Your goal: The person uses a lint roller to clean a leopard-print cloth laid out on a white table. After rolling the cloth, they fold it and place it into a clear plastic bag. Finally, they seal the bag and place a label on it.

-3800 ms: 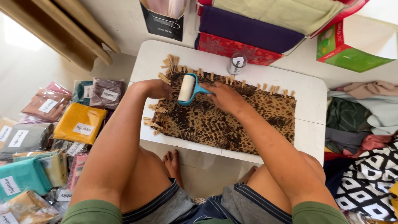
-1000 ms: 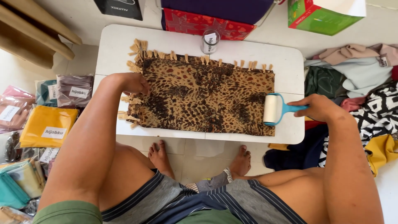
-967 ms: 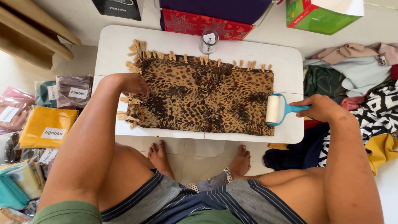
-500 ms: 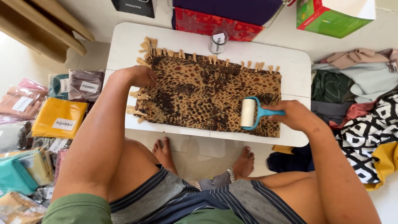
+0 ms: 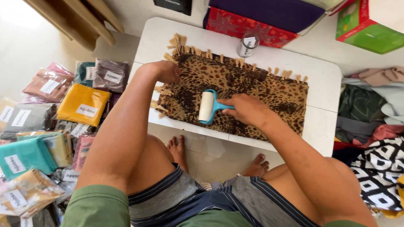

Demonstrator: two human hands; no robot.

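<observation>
Head view, right hand (image 5: 248, 110): clamped on the blue lint roller (image 5: 207, 106), its drum lying across the leopard-print scarf (image 5: 252, 90).
Left hand (image 5: 166, 71): pressed flat on the scarf's fringed left end.
Scarf: long axis left-right on the white counter (image 5: 324, 80).

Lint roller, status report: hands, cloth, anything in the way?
Right hand grips lint roller on leopard-print cloth. Left hand pins cloth's fringed end. Small jar beyond cloth, clear of roller.

Both hands reach forward: left hand (image 5: 165, 71) pressed flat, right hand (image 5: 246, 110) gripping (fingers curled).
</observation>
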